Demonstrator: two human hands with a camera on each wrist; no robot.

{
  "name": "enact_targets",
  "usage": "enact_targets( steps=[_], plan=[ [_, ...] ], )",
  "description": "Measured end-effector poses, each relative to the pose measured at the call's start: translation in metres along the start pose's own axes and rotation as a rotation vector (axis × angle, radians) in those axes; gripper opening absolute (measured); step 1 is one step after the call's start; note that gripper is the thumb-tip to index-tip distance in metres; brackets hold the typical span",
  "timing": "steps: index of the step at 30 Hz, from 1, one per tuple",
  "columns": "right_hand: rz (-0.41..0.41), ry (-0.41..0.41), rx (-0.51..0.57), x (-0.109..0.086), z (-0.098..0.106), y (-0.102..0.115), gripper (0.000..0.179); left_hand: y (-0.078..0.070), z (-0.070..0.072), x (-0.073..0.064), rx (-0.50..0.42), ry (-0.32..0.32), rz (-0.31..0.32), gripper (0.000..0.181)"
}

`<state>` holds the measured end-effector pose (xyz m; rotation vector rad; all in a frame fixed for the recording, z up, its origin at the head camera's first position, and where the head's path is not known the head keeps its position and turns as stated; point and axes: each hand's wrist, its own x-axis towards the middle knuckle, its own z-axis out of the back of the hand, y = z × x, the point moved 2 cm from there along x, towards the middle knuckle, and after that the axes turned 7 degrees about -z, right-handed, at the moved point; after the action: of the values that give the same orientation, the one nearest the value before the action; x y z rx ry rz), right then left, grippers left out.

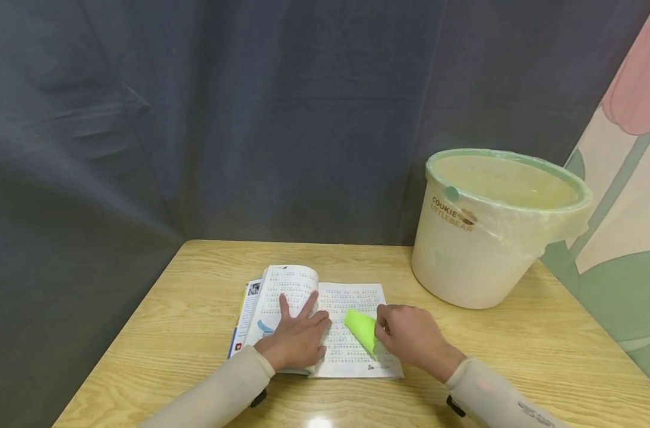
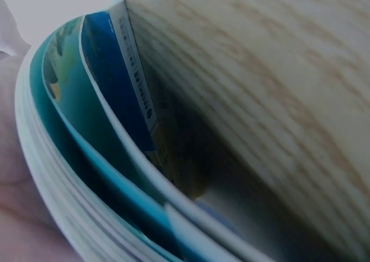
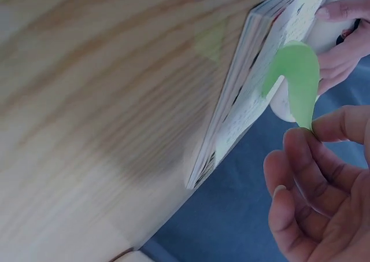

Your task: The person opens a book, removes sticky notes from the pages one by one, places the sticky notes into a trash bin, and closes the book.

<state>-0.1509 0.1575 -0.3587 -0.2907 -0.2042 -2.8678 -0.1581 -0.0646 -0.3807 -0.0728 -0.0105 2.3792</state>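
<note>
An open book [image 1: 352, 297] with printed text lies on the table, its left-hand pages bulging upward. My left hand [image 1: 298, 339] presses on those pages near the spine, fingers spread. In the left wrist view, the palm [image 2: 23, 216] is against the curved book pages [image 2: 63, 175]. Between thumb and forefinger, my right hand [image 1: 413, 336] pinches the edge of a bright green sticky note [image 1: 360, 328] over the right-hand page. The right wrist view has the sticky note [image 3: 306, 71] bent in a curve, its far end against the page; the other fingers are loosely curled.
The wooden table [image 1: 196, 297] carries a large white bucket [image 1: 469, 261] with a green rim and a plastic liner at the back right. A dark curtain [image 1: 303, 119] hangs behind the table, and a floral-patterned cloth [image 1: 624, 238] is at the right.
</note>
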Motion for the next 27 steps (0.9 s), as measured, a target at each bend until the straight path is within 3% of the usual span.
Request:
enact_targets(
  steps=[10,21,27],
  plan=[
    [-0.042,-0.044,0.010,-0.008,0.005,-0.022,0.022,0.005,-0.009,0.002,-0.044,-0.011,0.005,0.049],
    [-0.097,-0.091,0.009,-0.016,0.015,-0.050,0.019,0.002,-0.001,-0.001,-0.078,-0.002,0.013,0.048],
    [-0.081,-0.151,0.015,-0.012,0.030,-0.060,0.014,0.001,-0.002,-0.001,-0.073,-0.021,0.009,0.047]
  ],
)
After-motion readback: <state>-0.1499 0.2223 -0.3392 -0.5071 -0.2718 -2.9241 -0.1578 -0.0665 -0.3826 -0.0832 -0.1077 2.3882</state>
